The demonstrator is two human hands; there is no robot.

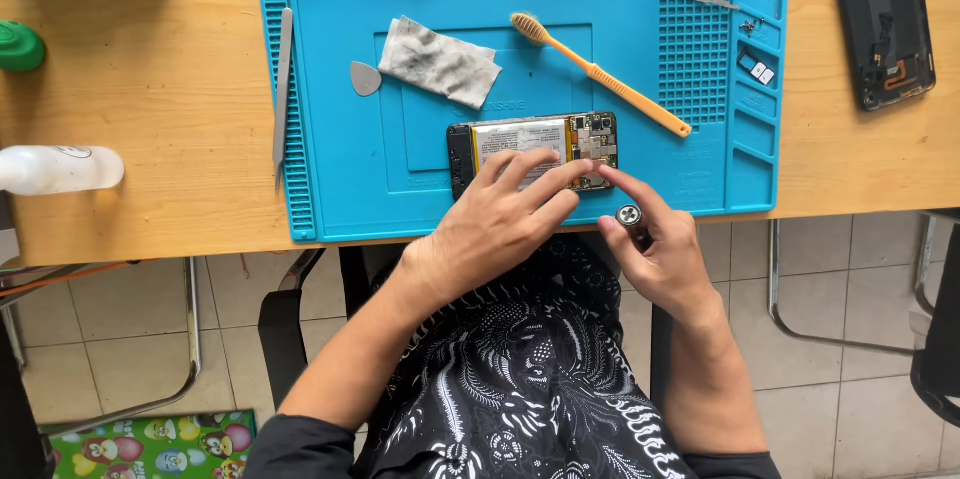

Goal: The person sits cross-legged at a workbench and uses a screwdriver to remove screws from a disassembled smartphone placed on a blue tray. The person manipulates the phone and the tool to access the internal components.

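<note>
Phone (530,144), opened and lying flat on the blue mat (340,169) near the table edge, looks light, stiff and fragile at its bare board, best held by its rim; left hand (500,219) presses it with spread fingers, right hand (655,244) grips a screwdriver (630,217).

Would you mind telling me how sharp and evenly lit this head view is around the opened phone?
In the head view, daylight is soft and even; the opened phone and blue mat are sharp, without glare; the left hand casts only a faint shadow; the right hand and its screwdriver look slightly soft.
</note>
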